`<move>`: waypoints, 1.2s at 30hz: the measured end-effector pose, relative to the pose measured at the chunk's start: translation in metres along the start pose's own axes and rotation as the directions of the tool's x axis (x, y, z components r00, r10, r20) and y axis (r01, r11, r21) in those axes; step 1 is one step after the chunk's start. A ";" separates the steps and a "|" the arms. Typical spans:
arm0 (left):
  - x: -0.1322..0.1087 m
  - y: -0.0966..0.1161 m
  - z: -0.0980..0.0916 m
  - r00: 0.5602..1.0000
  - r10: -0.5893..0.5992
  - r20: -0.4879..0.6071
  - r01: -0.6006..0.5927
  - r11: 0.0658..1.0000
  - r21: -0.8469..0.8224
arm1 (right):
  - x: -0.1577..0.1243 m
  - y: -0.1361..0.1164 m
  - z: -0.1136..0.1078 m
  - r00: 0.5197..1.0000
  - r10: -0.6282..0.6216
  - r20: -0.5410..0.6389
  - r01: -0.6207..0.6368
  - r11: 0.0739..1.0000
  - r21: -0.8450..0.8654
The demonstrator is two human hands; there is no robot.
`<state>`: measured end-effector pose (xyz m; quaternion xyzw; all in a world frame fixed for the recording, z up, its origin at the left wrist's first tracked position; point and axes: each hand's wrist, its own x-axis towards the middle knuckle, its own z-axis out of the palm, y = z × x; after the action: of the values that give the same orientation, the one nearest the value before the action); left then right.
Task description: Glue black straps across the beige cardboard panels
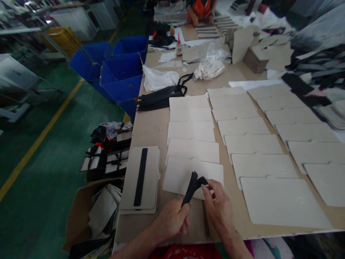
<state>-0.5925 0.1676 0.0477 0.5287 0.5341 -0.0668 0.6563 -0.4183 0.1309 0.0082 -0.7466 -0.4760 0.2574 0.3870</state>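
Observation:
My left hand (170, 219) is closed around the lower end of several black strips (192, 187) near the table's front edge. My right hand (219, 205) pinches the top of one strip and peels it away from the bunch. Just behind the hands lies a cream card panel (178, 172), the nearest of a column of such panels. To the left sits a small stack of panels (149, 172) with a black strip (141, 176) laid lengthwise on top.
Rows of cream card panels (253, 144) cover the brown table (151, 126). A bundle of black strips (159, 98), plastic bags (210, 64) and glue bottles (178, 45) lie farther back. Blue bins (121, 68) and a cardboard box of scraps (94, 212) stand at left. Another person (201, 10) works at the far end.

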 end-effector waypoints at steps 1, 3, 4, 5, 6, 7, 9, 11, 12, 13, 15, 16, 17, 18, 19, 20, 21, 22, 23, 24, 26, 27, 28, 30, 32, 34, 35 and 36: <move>-0.001 -0.001 0.001 1.000 0.017 -0.007 -0.017 1.000 0.024 | 0.001 -0.002 -0.002 0.996 0.084 0.021 -0.085 0.994 0.075; -0.002 -0.006 0.001 0.999 0.048 -0.005 -0.047 0.998 0.051 | 0.003 -0.005 -0.008 0.965 0.236 0.111 -0.256 0.936 0.240; -0.003 -0.008 0.000 0.999 0.051 0.005 -0.051 0.998 0.048 | 0.004 -0.006 -0.012 0.942 0.290 0.169 -0.331 0.887 0.322; -0.004 -0.011 -0.003 0.999 0.051 0.015 -0.051 0.998 0.032 | 0.005 -0.007 -0.016 0.917 0.327 0.228 -0.394 0.829 0.397; -0.005 -0.013 -0.007 0.999 0.049 0.022 -0.050 0.999 0.004 | 0.004 -0.007 -0.020 0.894 0.347 0.282 -0.444 0.767 0.464; -0.006 -0.015 -0.011 0.998 0.049 0.029 -0.048 0.999 -0.025 | 0.003 -0.006 -0.023 0.873 0.357 0.332 -0.485 0.709 0.512; -0.008 -0.017 -0.023 0.997 0.049 0.057 -0.046 0.997 -0.061 | -0.003 0.000 -0.028 0.836 0.372 0.405 -0.547 0.634 0.546; -0.012 -0.015 -0.037 0.994 0.050 0.101 -0.046 0.998 -0.044 | -0.010 0.011 -0.031 0.811 0.382 0.443 -0.579 0.629 0.518; -0.013 -0.013 -0.044 0.991 0.047 0.125 -0.046 0.999 -0.017 | -0.013 0.018 -0.031 0.809 0.389 0.441 -0.581 0.646 0.496; -0.015 -0.011 -0.051 0.989 0.046 0.140 -0.049 0.999 0.015 | -0.014 0.024 -0.031 0.815 0.397 0.423 -0.572 0.669 0.474; -0.017 -0.008 -0.065 0.990 0.049 0.133 -0.058 0.996 0.066 | -0.013 0.037 -0.031 0.839 0.411 0.357 -0.539 0.720 0.438; -0.017 -0.006 -0.071 0.992 0.051 0.119 -0.062 0.994 0.087 | -0.011 0.042 -0.030 0.852 0.416 0.318 -0.520 0.744 0.419; -0.016 -0.005 -0.077 0.993 0.057 0.099 -0.068 0.991 0.114 | -0.008 0.046 -0.030 0.864 0.419 0.279 -0.502 0.765 0.404; -0.015 -0.003 -0.082 0.995 0.066 0.072 -0.076 0.986 0.146 | -0.004 0.049 -0.028 0.874 0.419 0.246 -0.485 0.779 0.397; -0.014 -0.002 -0.087 0.996 0.077 0.047 -0.084 0.980 0.180 | 0.001 0.052 -0.027 0.881 0.420 0.217 -0.473 0.785 0.400; -0.012 -0.001 -0.092 0.996 0.087 0.023 -0.090 0.972 0.215 | 0.005 0.055 -0.025 0.886 0.423 0.192 -0.464 0.786 0.408; -0.010 0.000 -0.095 0.995 0.098 0.000 -0.095 0.964 0.247 | 0.009 0.058 -0.023 0.888 0.427 0.169 -0.457 0.786 0.416; -0.008 0.001 -0.099 0.994 0.106 -0.028 -0.094 0.958 0.271 | 0.013 0.061 -0.021 0.890 0.433 0.145 -0.451 0.789 0.417; -0.006 0.002 -0.101 0.993 0.107 -0.057 -0.086 0.953 0.292 | 0.016 0.064 -0.019 0.891 0.438 0.120 -0.446 0.798 0.405; -0.004 0.003 -0.104 0.991 0.100 -0.084 -0.069 0.946 0.316 | 0.019 0.067 -0.016 0.893 0.441 0.091 -0.440 0.812 0.382; 0.001 0.004 -0.107 0.990 0.067 -0.127 -0.014 0.926 0.377 | 0.023 0.073 -0.013 0.895 0.444 0.034 -0.431 0.844 0.318; 0.003 0.004 -0.108 0.990 0.049 -0.135 0.010 0.915 0.404 | 0.024 0.076 -0.011 0.896 0.444 0.014 -0.429 0.856 0.288; 0.005 0.004 -0.109 0.990 0.034 -0.138 0.028 0.905 0.425 | 0.025 0.078 -0.010 0.898 0.441 0.001 -0.426 0.866 0.262; 0.009 0.003 -0.111 0.988 0.032 -0.148 0.038 0.895 0.445 | 0.027 0.081 -0.009 0.905 0.426 -0.008 -0.414 0.884 0.220; 0.012 0.003 -0.112 0.984 0.049 -0.171 0.032 0.895 0.444 | 0.028 0.082 -0.008 0.910 0.413 -0.021 -0.402 0.896 0.188; 0.015 0.003 -0.113 0.979 0.072 -0.193 0.019 0.900 0.435 | 0.029 0.080 -0.007 0.910 0.412 -0.047 -0.400 0.902 0.162; 0.016 0.003 -0.113 0.977 0.082 -0.195 0.010 0.902 0.431 | 0.030 0.079 -0.007 0.909 0.411 -0.061 -0.399 0.904 0.152; 0.018 0.002 -0.113 0.977 0.091 -0.195 0.002 0.903 0.430 | 0.030 0.079 -0.006 0.910 0.409 -0.072 -0.396 0.907 0.145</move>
<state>-0.6546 0.2635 0.0502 0.6758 0.5604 -0.1109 0.4657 -0.3606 0.1370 -0.0533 -0.8148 -0.2741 0.3233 0.3956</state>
